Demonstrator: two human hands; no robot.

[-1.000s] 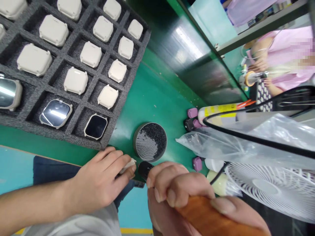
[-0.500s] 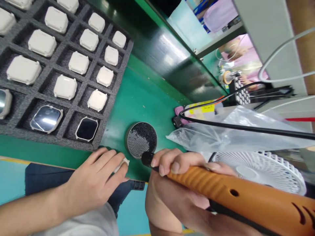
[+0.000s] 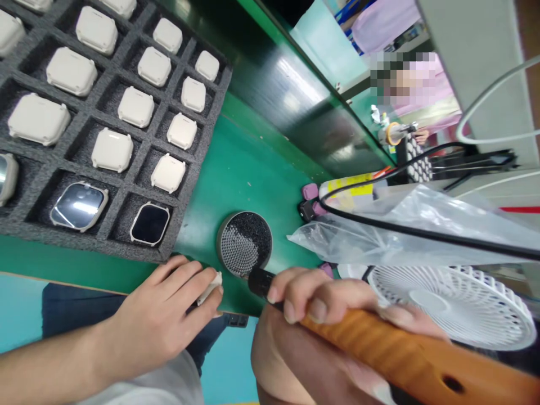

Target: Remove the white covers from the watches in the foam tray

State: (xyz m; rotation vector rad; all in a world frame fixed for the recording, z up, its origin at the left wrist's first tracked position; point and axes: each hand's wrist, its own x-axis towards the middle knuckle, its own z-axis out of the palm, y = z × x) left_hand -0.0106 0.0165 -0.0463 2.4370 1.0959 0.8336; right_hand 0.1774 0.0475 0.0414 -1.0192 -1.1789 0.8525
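L hand (image 3: 164,320) pinches white case part (image 3: 210,287) flat at green counter (image 3: 248,163) edge, fingers pressed together. R hand (image 3: 320,301) wraps orange electric screwdriver (image 3: 379,351), black tip just beside round screw dish (image 3: 244,242). Best: pin part firm, bit square to it, light pressure.

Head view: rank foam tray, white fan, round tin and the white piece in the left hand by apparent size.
1. foam tray, cut off by the frame yet largest.
2. white fan.
3. round tin.
4. white piece, partly hidden by the left hand.
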